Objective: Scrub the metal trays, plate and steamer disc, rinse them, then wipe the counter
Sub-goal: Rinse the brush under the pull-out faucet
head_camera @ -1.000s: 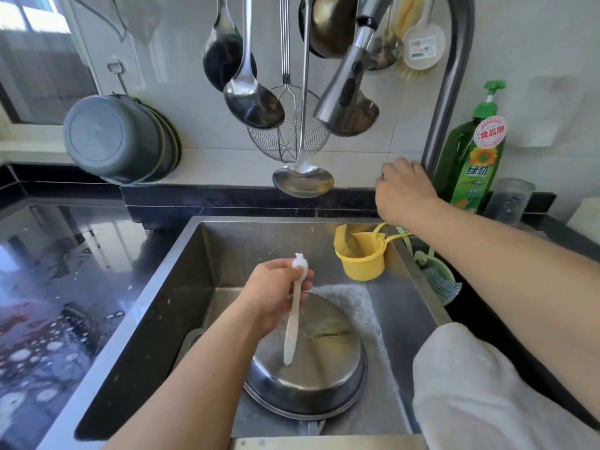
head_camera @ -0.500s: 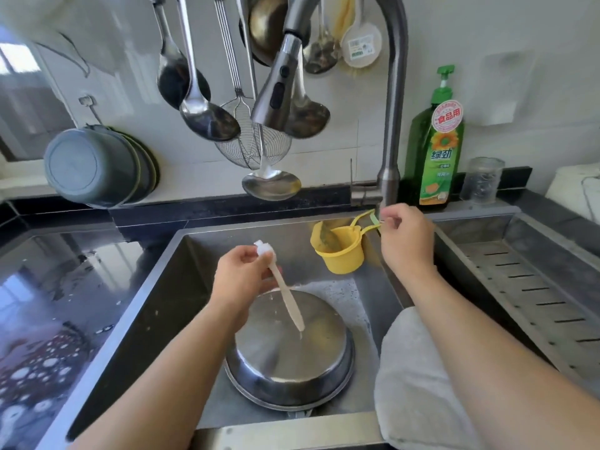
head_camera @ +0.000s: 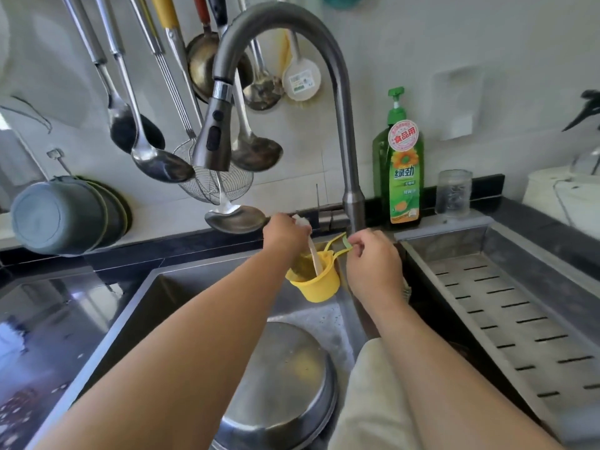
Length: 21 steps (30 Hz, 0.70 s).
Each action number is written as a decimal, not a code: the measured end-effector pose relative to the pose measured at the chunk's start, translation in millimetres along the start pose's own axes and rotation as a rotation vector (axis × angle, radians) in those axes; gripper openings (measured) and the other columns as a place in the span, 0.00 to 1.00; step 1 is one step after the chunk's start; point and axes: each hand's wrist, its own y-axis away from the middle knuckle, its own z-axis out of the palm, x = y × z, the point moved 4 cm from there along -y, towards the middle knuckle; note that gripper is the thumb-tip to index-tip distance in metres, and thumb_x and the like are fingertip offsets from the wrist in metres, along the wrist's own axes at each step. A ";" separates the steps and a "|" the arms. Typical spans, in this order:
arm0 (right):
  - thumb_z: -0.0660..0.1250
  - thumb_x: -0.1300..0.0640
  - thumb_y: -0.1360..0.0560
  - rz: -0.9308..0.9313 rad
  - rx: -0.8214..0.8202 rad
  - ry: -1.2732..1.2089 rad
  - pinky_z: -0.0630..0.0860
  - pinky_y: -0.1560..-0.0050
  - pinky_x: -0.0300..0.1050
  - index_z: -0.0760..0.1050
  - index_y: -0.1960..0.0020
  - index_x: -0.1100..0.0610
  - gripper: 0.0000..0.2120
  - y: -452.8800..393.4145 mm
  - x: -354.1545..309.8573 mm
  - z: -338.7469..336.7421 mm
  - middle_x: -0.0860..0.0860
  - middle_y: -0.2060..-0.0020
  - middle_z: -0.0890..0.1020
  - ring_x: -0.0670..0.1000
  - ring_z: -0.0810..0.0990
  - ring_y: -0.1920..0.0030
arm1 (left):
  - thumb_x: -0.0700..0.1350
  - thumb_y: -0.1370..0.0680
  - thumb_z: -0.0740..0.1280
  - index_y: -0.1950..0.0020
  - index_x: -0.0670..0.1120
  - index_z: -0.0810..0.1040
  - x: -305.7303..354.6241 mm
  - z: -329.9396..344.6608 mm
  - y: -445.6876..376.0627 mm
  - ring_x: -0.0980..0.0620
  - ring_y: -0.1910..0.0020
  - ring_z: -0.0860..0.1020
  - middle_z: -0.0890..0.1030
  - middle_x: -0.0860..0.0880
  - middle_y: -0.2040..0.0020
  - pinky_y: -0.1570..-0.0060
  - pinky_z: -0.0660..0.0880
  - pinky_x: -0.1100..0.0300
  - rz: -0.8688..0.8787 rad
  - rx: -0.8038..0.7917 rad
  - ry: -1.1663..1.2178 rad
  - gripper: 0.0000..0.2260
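Upturned metal tray [head_camera: 285, 384] lies untouched in the sink [head_camera: 136, 306] while, farther back, the left hand [head_camera: 285, 235] has carried its gripped white brush [head_camera: 314, 258] into the yellow cup [head_camera: 316, 285], whose strap [head_camera: 344, 246] the right hand [head_camera: 373, 264] pinches, so scrubbing seems paused.

The sink [head_camera: 194, 287] is brushed stainless steel, dull and streaked, and the upturned metal tray [head_camera: 285, 384] in it is shinier, smooth steel speckled with droplets. The faucet [head_camera: 344, 125] has a satin grey metal finish. The hanging cup [head_camera: 316, 285] is matt yellow plastic; the brush [head_camera: 314, 254] standing in it has a smooth white plastic handle. The counter [head_camera: 48, 319] is polished black stone — glossy and wet. The soap bottle [head_camera: 401, 177] is translucent green plastic with a glossy label. The ladles [head_camera: 162, 164] are mirror-bright steel — the drain rack [head_camera: 506, 319] is matt, slotted metal.
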 end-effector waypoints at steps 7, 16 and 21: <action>0.61 0.59 0.18 0.013 -0.067 0.057 0.72 0.53 0.43 0.80 0.43 0.53 0.10 -0.7 3.6 3.7 0.48 0.46 0.77 0.49 0.73 0.45 | 0.43 0.18 0.64 0.43 0.34 0.80 4.6 3.7 -6.9 0.39 0.52 0.85 0.85 0.38 0.50 0.50 0.84 0.43 0.120 -0.055 -0.308 0.13; 0.63 0.58 0.19 0.022 -0.105 0.082 0.73 0.55 0.44 0.81 0.44 0.52 0.09 -0.6 3.3 6.4 0.47 0.47 0.76 0.49 0.74 0.49 | 0.39 0.20 0.65 0.52 0.44 0.77 -16.7 -23.5 39.3 0.49 0.61 0.77 0.79 0.47 0.58 0.63 0.77 0.55 0.179 -0.071 -0.281 0.03; 0.63 0.59 0.19 -0.021 -0.123 0.120 0.72 0.55 0.44 0.81 0.46 0.52 0.08 -1.5 0.0 10.3 0.47 0.50 0.75 0.49 0.73 0.51 | 0.30 0.28 0.57 0.65 0.42 0.68 -72.5 -47.9 67.7 0.39 0.63 0.73 0.74 0.43 0.65 0.67 0.69 0.54 0.205 -0.010 -0.449 0.09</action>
